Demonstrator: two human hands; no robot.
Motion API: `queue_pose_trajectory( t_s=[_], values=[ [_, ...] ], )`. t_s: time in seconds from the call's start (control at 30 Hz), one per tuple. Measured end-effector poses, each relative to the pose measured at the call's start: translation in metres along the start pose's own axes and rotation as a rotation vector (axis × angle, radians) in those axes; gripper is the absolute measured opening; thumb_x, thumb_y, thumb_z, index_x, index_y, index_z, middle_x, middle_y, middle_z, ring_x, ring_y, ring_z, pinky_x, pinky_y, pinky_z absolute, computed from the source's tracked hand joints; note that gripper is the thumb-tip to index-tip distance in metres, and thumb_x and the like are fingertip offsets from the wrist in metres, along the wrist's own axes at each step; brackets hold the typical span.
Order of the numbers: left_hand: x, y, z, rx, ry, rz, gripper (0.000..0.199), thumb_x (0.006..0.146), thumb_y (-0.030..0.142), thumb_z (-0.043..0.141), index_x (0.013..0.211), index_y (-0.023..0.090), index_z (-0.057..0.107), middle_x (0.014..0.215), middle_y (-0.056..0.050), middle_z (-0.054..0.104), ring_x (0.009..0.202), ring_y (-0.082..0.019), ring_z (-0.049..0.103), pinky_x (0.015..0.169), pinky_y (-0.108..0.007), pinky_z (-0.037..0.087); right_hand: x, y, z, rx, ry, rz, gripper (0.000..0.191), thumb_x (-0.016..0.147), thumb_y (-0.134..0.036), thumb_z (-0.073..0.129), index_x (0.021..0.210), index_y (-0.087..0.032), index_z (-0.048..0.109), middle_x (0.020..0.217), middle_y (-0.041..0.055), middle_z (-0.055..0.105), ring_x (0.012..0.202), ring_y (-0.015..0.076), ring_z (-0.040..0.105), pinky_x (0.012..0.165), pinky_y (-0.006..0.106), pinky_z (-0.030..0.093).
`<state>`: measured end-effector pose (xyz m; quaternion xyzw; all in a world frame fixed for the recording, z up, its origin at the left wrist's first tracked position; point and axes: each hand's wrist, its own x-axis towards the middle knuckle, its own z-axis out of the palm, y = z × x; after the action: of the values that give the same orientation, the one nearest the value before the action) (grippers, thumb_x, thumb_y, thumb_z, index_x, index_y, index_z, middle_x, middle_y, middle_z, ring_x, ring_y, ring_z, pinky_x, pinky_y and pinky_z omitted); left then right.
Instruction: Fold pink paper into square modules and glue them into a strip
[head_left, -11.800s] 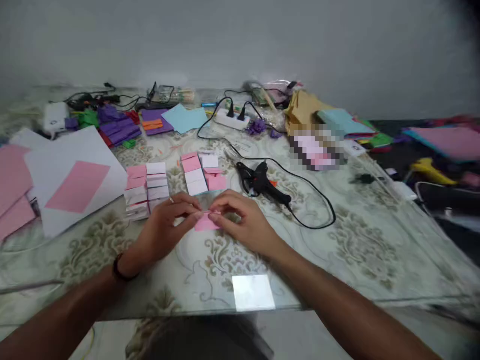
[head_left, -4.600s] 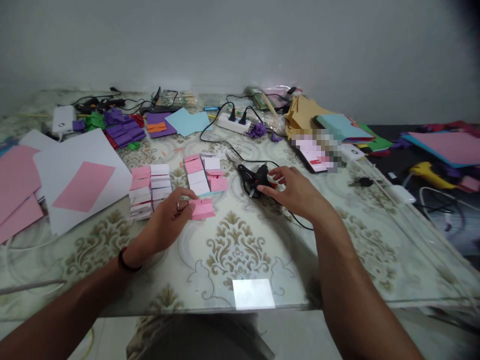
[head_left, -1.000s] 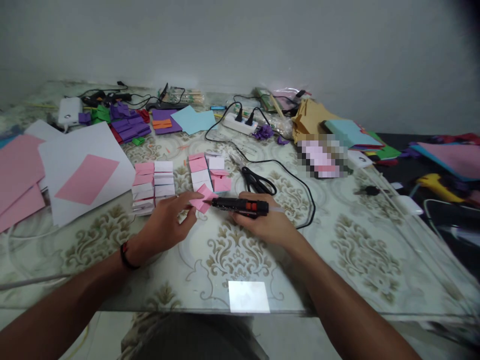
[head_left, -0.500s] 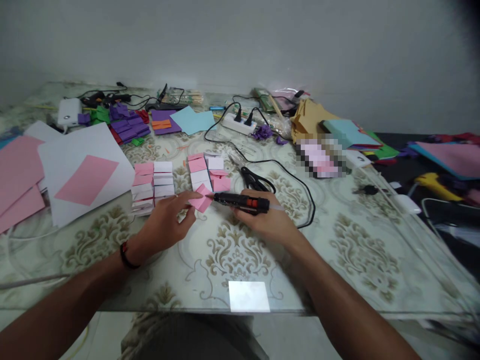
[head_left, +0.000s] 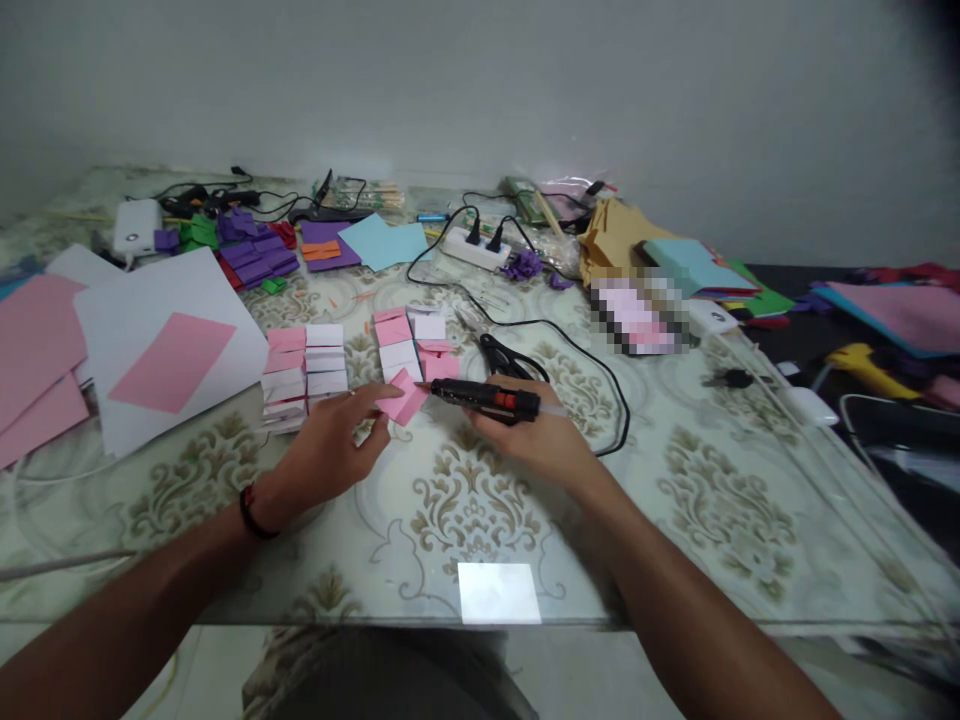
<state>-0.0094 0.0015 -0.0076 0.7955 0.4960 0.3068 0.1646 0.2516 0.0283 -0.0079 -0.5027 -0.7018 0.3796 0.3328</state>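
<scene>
Between thumb and fingers, my left hand (head_left: 341,440) pinches a small folded pink paper piece (head_left: 403,398). My right hand (head_left: 529,440) is wrapped round a black hot glue gun (head_left: 487,397) with a clear glue stick in its back end. The gun's nozzle points left, at the right corner of the pink piece; whether it touches I cannot tell. Just behind lie a small group of pink and white folded papers (head_left: 397,345) and, farther left, a larger stack of pink and white folded papers (head_left: 324,357). Black-handled scissors (head_left: 514,358) rest beyond the glue gun.
White and pink sheets (head_left: 180,290) cover the table's left side. Purple folded papers (head_left: 259,255) lie behind them. A white power strip (head_left: 477,249) stands at the back, and a black cord (head_left: 555,325) loops round the right hand's far side. A blurred-out phone (head_left: 637,318) lies right.
The glue gun's nozzle has shifted slightly right and up, away from the middle of the pink paper piece toward its right corner. My left hand stays nearly still.
</scene>
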Motion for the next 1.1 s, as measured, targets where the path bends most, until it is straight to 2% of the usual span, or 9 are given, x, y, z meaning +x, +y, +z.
queue_pose_trajectory(
  t_s=[0.23, 0.57, 0.83, 1.1],
  values=[
    [0.0003, -0.0001, 0.0003, -0.016, 0.003, 0.004, 0.028, 0.091, 0.018, 0.054, 0.115, 0.019, 0.068, 0.107, -0.005, 0.082, 0.083, -0.019, 0.08, 0.064, -0.025, 0.059, -0.0004, -0.0008, 0.0005, -0.021, 0.017, 0.003, 0.02, 0.078, -0.027, 0.069, 0.067, -0.021, 0.053, 0.06, -0.0044, 0.05, 0.055, 0.0111, 0.043, 0.05, 0.025, 0.033],
    [-0.0007, -0.0006, 0.0003, -0.016, 0.007, 0.013, 0.029, 0.092, 0.017, 0.053, 0.118, 0.019, 0.068, 0.109, -0.006, 0.082, 0.085, -0.02, 0.08, 0.07, -0.027, 0.059, -0.0016, -0.0035, 0.0009, -0.043, -0.028, -0.004, 0.023, 0.081, -0.033, 0.069, 0.067, -0.021, 0.054, 0.061, -0.0032, 0.054, 0.055, 0.0122, 0.046, 0.052, 0.026, 0.035],
    [0.0004, -0.001, 0.0005, -0.015, -0.004, 0.007, 0.029, 0.093, 0.017, 0.053, 0.119, 0.02, 0.067, 0.105, -0.004, 0.082, 0.084, -0.019, 0.08, 0.063, -0.026, 0.056, -0.0037, -0.0056, 0.0018, -0.057, -0.072, -0.037, 0.023, 0.081, -0.027, 0.068, 0.066, -0.021, 0.052, 0.061, -0.0039, 0.051, 0.055, 0.0121, 0.046, 0.054, 0.027, 0.034],
    [-0.0015, -0.0035, 0.0023, 0.016, 0.003, 0.025, 0.031, 0.095, 0.019, 0.054, 0.123, 0.019, 0.066, 0.108, -0.006, 0.082, 0.086, -0.021, 0.08, 0.071, -0.029, 0.058, -0.004, -0.0083, 0.0048, -0.075, -0.138, -0.089, 0.024, 0.082, -0.02, 0.067, 0.065, -0.021, 0.05, 0.064, -0.0046, 0.05, 0.056, 0.0108, 0.045, 0.058, 0.026, 0.035]
  ],
)
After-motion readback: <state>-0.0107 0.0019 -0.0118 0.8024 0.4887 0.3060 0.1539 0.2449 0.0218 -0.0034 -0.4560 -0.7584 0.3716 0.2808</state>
